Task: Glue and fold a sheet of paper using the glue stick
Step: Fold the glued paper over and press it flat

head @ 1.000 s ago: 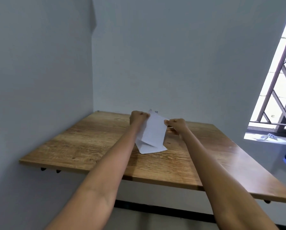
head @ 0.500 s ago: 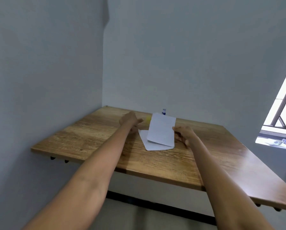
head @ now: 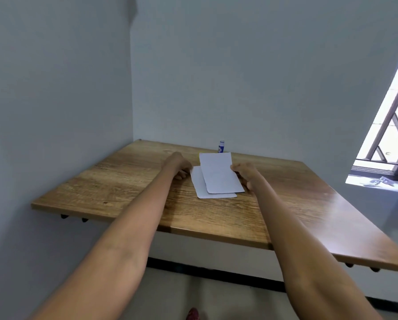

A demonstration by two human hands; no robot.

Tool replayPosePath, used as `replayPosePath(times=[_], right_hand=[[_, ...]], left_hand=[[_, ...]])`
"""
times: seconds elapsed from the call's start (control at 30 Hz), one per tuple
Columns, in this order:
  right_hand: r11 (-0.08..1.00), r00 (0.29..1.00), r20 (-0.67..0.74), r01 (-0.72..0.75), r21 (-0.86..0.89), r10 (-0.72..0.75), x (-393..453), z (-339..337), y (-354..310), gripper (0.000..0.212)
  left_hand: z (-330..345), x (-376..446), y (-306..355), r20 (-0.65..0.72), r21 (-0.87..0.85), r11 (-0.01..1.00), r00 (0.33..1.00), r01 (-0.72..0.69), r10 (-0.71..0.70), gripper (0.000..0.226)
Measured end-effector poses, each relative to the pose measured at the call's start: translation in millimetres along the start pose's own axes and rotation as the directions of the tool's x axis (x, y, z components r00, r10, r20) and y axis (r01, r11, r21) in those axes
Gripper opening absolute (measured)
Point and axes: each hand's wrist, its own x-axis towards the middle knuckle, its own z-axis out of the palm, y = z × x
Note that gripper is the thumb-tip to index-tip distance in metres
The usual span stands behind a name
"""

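wood-grain worktop (head: 124, 188) fills the corner in front of you, its left and far edges against pale walls. working from the left: your left hand (head: 178, 166) lies on the wood just beside the left edge of the sheet of paper (head: 218, 179), fingers curled downward with the fingertips near or touching that edge; whether it is pinching anything cannot be told, since the fingers are turned away from view.

the sheet is plain white with no print or writing readable on it. it lies toward the far edge of the worktop, about midway along it. it is folded over: a lower layer lies flat, its left strip and near edge showing, and an upper flap lies across it, skewed slightly to the right and raised at the far end.

behind the flap's far edge, close to the back wall, the glue stick (head: 221, 147) stands upright, blue and white with a label too small to read.

your right hand (head: 245, 173) is at the flap's right edge, thumb and fingers closed on it, grasping the paper.

further right, a barred window (head: 392, 135) lets in bright light.
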Motion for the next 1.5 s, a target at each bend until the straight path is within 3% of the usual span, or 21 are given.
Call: replayPosePath(times=[0.13,0.2,0.33,0.53,0.67,0.8,0.9,1.0,1.07,1.2,1.33,1.5], right_hand=[[0.994,0.998,0.034,0.042,0.099,-0.046,3,6,0,0.012],[0.990,0.996,0.036,0.076,0.121,-0.081,9,10,0,0.015],[0.980,0.987,-0.020,0.162,0.115,-0.161,25,15,3,0.016],[0.961,0.971,-0.135,0.221,0.166,-0.199,53,24,7,0.027],[0.941,0.950,-0.197,0.280,0.188,-0.243,64,40,3,0.014],[0.906,0.902,-0.306,0.372,0.201,-0.303,71,44,2,0.019],[0.906,0.907,-0.274,0.378,0.191,-0.320,72,45,4,0.010],[0.929,0.920,-0.202,0.360,0.090,-0.337,72,49,5,0.025],[0.934,0.922,-0.181,0.355,0.040,-0.343,72,50,7,0.024],[0.941,0.924,-0.200,0.338,0.029,-0.326,71,50,8,0.012],[0.944,0.928,-0.187,0.328,0.006,-0.322,72,51,9,0.019],[0.943,0.920,-0.211,0.332,-0.029,-0.330,71,50,9,0.020]], left_hand=[[9,6,-5,-0.092,-0.354,0.930,0.993,-0.102,0.074,0.004],[16,15,-7,-0.147,-0.493,0.854,0.984,-0.163,0.103,0.014],[27,36,-9,-0.258,-0.634,0.732,0.961,-0.249,0.103,0.008],[38,61,-3,-0.348,-0.666,0.688,0.936,-0.288,0.055,0.011],[33,75,-4,-0.375,-0.710,0.645,0.927,-0.283,-0.006,0.004],[24,87,-13,-0.395,-0.749,0.607,0.914,-0.265,-0.089,0.002],[22,90,-14,-0.394,-0.747,0.613,0.914,-0.259,-0.095,0.007],[23,88,-10,-0.346,-0.739,0.630,0.937,-0.236,-0.055,0.002],[26,87,-8,-0.308,-0.737,0.639,0.951,-0.220,-0.027,0.013],[28,84,-6,-0.241,-0.807,0.561,0.970,-0.184,-0.027,0.015],[28,80,-6,-0.198,-0.864,0.476,0.980,-0.166,-0.018,0.016],[26,78,-6,-0.183,-0.877,0.452,0.983,-0.162,-0.003,0.010]])
